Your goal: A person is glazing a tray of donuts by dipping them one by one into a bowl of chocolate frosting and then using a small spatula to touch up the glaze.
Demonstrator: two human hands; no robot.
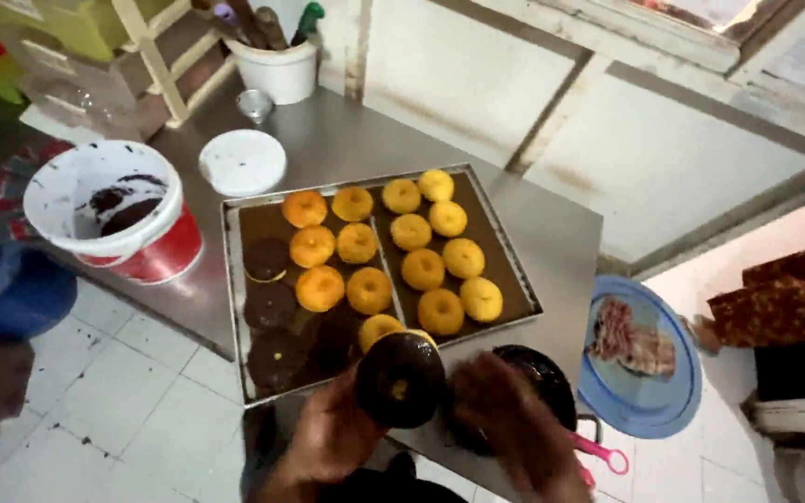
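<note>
My left hand (328,438) holds up a chocolate-coated doughnut (401,377) just over the near edge of a metal tray (231,279). My right hand (514,419) is blurred, fingers apart, beside the doughnut and above a dark bowl of chocolate (547,373). The tray carries several plain golden doughnuts (421,268) on the right and middle, and several chocolate-coated doughnuts (267,303) along its left side.
The tray lies on a steel table (347,140). A white and red bucket with chocolate traces (114,210), a white lid (242,161) and a white tub of utensils (277,65) stand to the left and back. A blue lid (640,359) and a pink-handled tool (603,455) sit at right.
</note>
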